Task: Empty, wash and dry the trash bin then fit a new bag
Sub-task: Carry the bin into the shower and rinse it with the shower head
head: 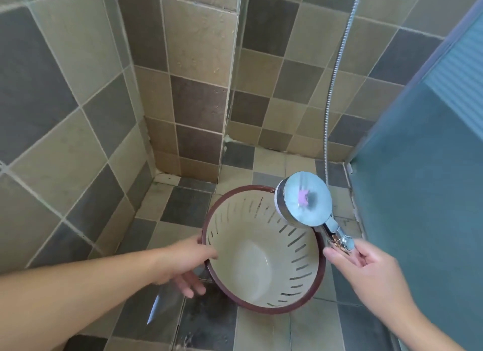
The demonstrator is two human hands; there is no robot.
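I see the bin [264, 248] tilted on the tiled floor [183, 207] in a shower corner, its cream inside empty. My left hand [183, 261] holds its rim, thumb inside. My right hand [366, 264] pinches the shower head [304, 197] handle above the bin's right rim; the hose [337, 76] runs up out of view.
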